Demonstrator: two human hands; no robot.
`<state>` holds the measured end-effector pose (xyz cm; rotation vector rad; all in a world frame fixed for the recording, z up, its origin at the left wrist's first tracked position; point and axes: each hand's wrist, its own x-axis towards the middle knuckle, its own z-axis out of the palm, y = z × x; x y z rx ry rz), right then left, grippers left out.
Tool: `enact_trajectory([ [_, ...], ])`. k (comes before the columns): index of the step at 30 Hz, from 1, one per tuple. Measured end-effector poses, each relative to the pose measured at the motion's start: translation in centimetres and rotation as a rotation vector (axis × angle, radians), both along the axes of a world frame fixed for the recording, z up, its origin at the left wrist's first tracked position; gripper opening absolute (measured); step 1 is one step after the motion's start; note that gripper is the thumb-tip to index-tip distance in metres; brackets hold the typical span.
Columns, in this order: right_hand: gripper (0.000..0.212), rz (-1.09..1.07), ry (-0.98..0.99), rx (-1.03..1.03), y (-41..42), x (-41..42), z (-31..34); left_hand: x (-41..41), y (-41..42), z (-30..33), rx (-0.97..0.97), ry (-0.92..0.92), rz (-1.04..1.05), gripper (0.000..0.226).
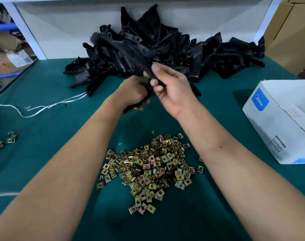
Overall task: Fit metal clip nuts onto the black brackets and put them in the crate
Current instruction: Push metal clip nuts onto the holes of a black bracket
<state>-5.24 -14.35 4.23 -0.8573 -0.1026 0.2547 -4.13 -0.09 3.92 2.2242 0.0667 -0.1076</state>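
The fingers (155, 70) of the right hand (172, 89) are curled and pinch the upper part of one black bracket (149, 72), thumb on the near face, the others behind it. The left hand (132, 93) grips the lower part of the same bracket, fingers wrapped round it; only a short dark end shows below the palm. The bracket is in the air, above the middle of the table (44, 127), just in front of the pile of black brackets (165, 49).

Its long axis seems to run from the lower left, near the left hand, up to the right and away toward the far edge, tilted and not flat. Which end carries the tab for the nut I cannot tell, because the hands cover much of it and the part is blurred against the pile.

I think the step is to turn the bracket so that its mounting edge faces the person. To do this well, one hand should keep it steady by the long body, while the other becomes free to take a single clip nut. The nut should slide on straight, open mouth first, until its hole meets the hole of the bracket.

The heap of clip nuts (151, 167) lies nearer the front edge, between the forearms. A white box (277, 119) stands at the right edge, and white string (49, 106) lies toward the left edge. No crate is visible.
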Motion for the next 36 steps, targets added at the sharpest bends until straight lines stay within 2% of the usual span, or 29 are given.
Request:
enact_trajectory([
  [2,0.010,-0.115,0.055,-0.001,-0.3,0.4,0.4,-0.7,0.7,-0.5,0.013,-0.051,0.095,0.017],
  [5,0.004,-0.243,0.128,0.028,-1.2,1.2,0.0,-2.3,1.5,-1.3,0.217,-0.085,0.143,0.052],
  [7,0.014,-0.211,0.107,-0.015,-1.8,1.2,-0.8,-3.5,2.1,-1.9,0.292,-0.091,0.182,0.074],
  [8,0.028,-0.188,0.074,-0.127,-2.1,1.1,-1.3,-4.2,2.2,-2.2,0.262,-0.094,0.207,0.082],
  [9,0.046,-0.178,0.031,-0.331,-2.3,0.9,-1.7,-4.8,2.3,-2.4,0.204,-0.102,0.240,0.090],
  [11,0.078,-0.209,-0.081,-0.900,-3.0,0.2,-2.4,-5.8,2.2,-2.9,0.090,-0.128,0.320,0.101],
  [12,0.082,-0.258,-0.142,-1.139,-3.4,-0.3,-2.6,-6.2,2.2,-3.1,0.045,-0.150,0.361,0.100],
  [14,0.068,-0.353,-0.276,-1.382,-4.1,-1.5,-3.0,-6.8,2.1,-3.4,0.026,-0.220,0.423,0.089],
  [16,0.038,-0.375,-0.389,-1.490,-5.3,-2.7,-3.3,-7.2,2.2,-3.6,0.052,-0.296,0.442,0.074],
  [18,0.014,-0.299,-0.444,-1.555,-6.8,-3.9,-3.5,-7.3,2.3,-3.9,0.035,-0.351,0.427,0.049],
  [20,0.017,-0.153,-0.476,-1.628,-8.2,-5.0,-3.6,-7.6,2.1,-4.0,-0.013,-0.411,0.412,0.024],
  [21,0.018,-0.061,-0.494,-1.661,-8.7,-5.6,-3.6,-7.8,1.9,-3.9,-0.032,-0.443,0.400,0.021],
  [24,0.015,0.116,-0.608,-1.685,-9.5,-6.6,-3.9,-8.1,1.2,-4.1,-0.009,-0.517,0.339,0.025],
  [30,0.010,0.138,-0.705,-1.601,-9.9,-7.0,-4.6,-8.2,-0.2,-4.2,-0.020,-0.588,0.221,0.020],
  [33,0.007,-0.031,-0.630,-1.377,-9.8,-6.8,-5.0,-8.1,-0.7,-4.2,-0.010,-0.620,0.146,0.028],
  [36,0.017,-0.141,-0.521,-1.110,-9.6,-6.6,-5.2,-8.1,-1.0,-4.6,0.048,-0.639,0.089,0.040],
])
